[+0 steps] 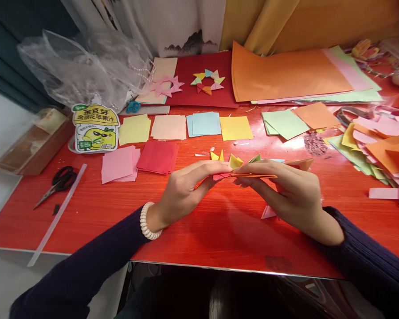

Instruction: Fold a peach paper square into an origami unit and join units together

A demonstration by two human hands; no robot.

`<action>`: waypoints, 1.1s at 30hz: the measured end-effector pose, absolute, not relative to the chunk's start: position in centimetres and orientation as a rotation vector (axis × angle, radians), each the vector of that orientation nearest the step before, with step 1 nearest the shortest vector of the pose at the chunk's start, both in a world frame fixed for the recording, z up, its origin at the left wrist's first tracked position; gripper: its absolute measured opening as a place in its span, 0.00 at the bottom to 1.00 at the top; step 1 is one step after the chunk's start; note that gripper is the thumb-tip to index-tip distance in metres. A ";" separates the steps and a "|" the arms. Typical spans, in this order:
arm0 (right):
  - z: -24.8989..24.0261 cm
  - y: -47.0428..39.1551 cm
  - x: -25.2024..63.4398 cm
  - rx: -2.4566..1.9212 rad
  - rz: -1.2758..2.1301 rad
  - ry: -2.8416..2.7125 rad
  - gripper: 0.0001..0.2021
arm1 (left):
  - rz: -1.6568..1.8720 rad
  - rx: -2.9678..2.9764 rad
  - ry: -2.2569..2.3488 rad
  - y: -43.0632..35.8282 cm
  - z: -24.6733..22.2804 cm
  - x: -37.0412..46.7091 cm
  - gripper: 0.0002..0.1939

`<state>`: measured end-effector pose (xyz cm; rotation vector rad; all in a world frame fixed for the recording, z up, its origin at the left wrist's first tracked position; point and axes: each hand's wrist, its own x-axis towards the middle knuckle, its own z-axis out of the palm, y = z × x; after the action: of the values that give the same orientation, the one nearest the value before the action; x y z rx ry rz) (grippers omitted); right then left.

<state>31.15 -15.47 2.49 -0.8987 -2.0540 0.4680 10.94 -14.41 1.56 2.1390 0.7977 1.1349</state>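
Observation:
Over the middle of the table, my left hand (182,188) pinches a pinkish-red folded paper piece (221,176) between thumb and fingers. From the right, my right hand (291,190) is closed on an orange folded paper piece (257,176), seen edge-on. The two pieces meet between my fingertips; whether they interlock is hidden. Just behind my fingers stand yellow folded pieces (235,161) and a green one (254,158). A peach-coloured folded piece (301,164) shows beyond my right knuckles, and a pink one (267,213) lies under that hand.
Square paper stacks, including red (158,157) and blue (204,124), lie behind my hands. Black scissors (61,179) and a translucent strip (58,215) are at left. A folded-paper ring (208,82) rests on dark red paper. Loose scraps (385,146) heap at right.

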 end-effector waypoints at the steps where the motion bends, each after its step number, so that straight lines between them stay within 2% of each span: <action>1: 2.6 -15.5 31.1 -0.900 0.441 -2.064 0.11 | 1.138 2.147 0.793 -14.4 1.6 10.9 0.12; 14: 3.1 -15.7 31.6 -0.905 0.423 -2.177 0.15 | 1.115 2.314 0.758 -13.8 1.6 10.4 0.13; 24: 3.2 -16.0 31.4 -0.925 0.258 -2.226 0.11 | 1.119 2.444 0.775 -13.8 1.7 10.4 0.11; 33: 3.1 -16.0 31.6 -0.933 0.237 -2.228 0.12 | 1.104 2.466 0.787 -13.8 1.7 10.5 0.11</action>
<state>31.62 -15.96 3.08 -0.9329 -2.2283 0.2374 10.45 -13.77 1.67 2.4665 0.7866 1.1038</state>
